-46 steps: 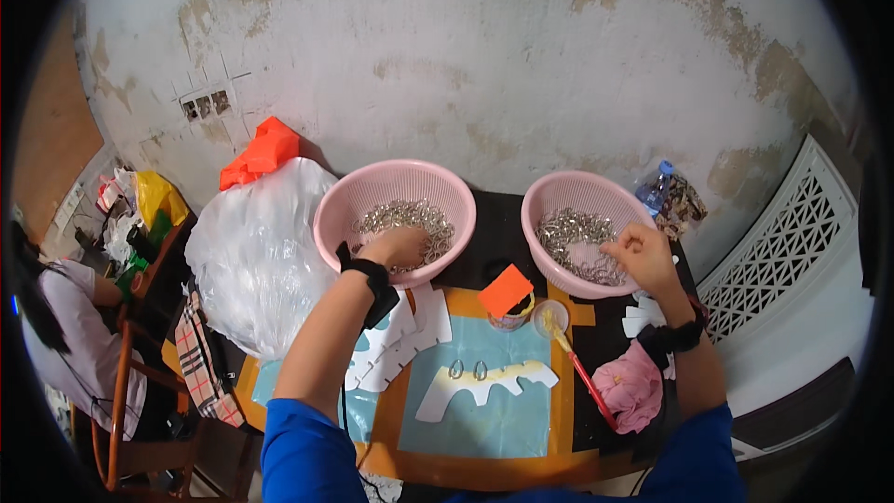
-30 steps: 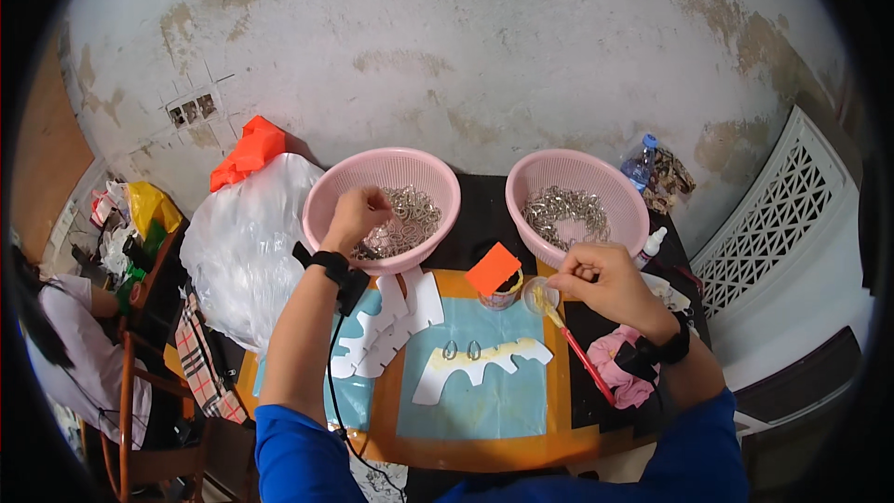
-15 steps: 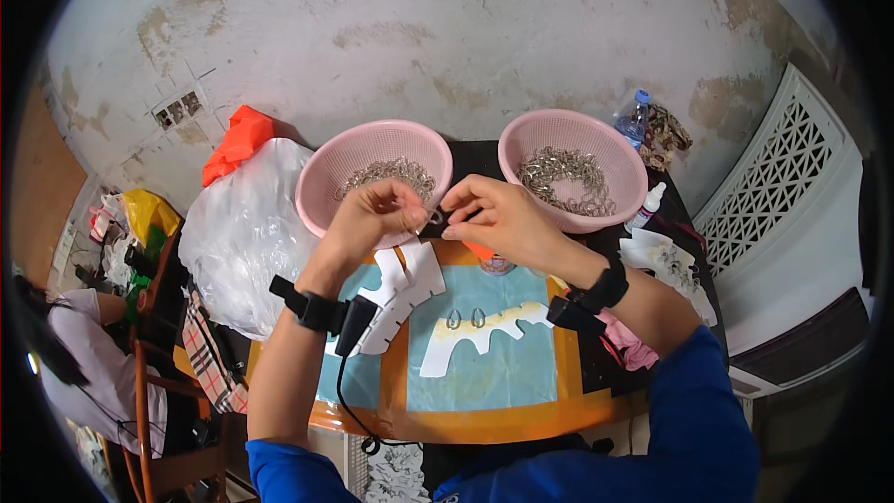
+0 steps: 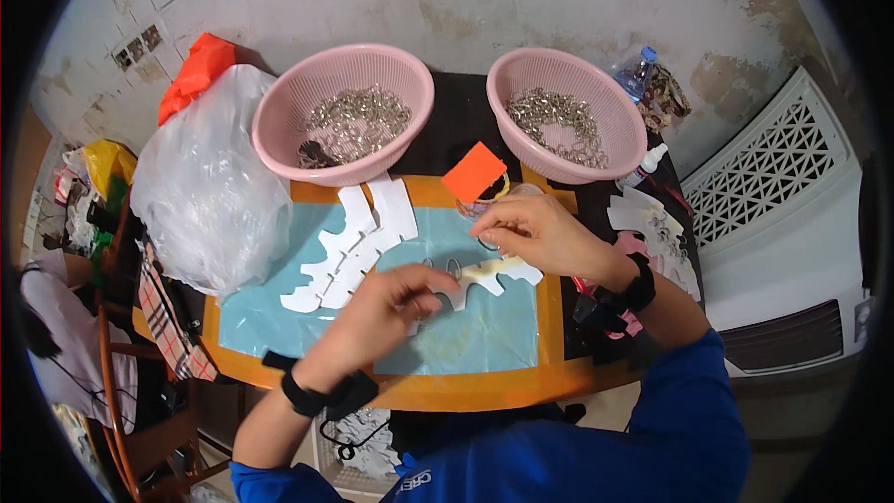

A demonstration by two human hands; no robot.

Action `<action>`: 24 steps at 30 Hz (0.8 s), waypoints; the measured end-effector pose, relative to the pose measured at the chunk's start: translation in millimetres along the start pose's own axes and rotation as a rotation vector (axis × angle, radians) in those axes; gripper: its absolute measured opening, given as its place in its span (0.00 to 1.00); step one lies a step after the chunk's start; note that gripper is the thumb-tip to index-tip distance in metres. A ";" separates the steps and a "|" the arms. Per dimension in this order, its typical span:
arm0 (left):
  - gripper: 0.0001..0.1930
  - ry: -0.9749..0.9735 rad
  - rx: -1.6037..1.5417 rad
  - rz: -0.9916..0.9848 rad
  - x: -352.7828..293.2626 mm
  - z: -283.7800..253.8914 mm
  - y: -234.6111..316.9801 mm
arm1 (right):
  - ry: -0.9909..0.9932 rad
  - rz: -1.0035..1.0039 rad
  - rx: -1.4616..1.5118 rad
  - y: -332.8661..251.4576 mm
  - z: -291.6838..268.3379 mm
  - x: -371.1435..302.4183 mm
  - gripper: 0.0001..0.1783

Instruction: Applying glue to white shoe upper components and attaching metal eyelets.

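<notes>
My right hand [image 4: 549,235] is closed, pinching a small metal ring [image 4: 485,243] between thumb and fingertips above the white notched strip [image 4: 484,279]. Two metal loops [image 4: 453,267] stand along the strip, which has a yellowish smear on its upper edge. My left hand [image 4: 396,305] hangs over the strip's left end, hiding part of it. Its thumb and index finger are bent and slightly apart, and nothing shows between them. More white notched pieces [image 4: 358,256] lie on the blue sheet [image 4: 466,345], to the left.
Two pink baskets [image 4: 270,135] of metal rings stand at the back. An orange square [image 4: 474,171] rests on a small tub behind my right hand. A bulging plastic bag [image 4: 209,196] is at left. A bottle [image 4: 636,74] stands back right. Another person [image 4: 74,345] sits far left.
My hands were together near the left basket; they have parted and come nearer. The left moved down to the strip, the right above it. The whole view has shifted.
</notes>
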State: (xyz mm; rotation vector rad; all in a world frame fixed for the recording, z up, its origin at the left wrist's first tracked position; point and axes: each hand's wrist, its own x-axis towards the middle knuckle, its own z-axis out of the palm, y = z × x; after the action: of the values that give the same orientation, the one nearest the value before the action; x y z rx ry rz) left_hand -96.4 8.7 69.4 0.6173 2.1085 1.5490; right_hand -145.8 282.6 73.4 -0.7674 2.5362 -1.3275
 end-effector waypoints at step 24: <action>0.33 0.031 0.775 0.155 13.9 106.2 -19.8 | -0.129 0.183 -0.032 47.0 32.8 13.2 0.05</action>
State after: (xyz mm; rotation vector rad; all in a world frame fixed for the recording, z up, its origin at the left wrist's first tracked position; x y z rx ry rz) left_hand -46.1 92.1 20.6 1.0251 2.7209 0.7533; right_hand -161.4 274.3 17.3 -0.5894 2.4639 -1.1453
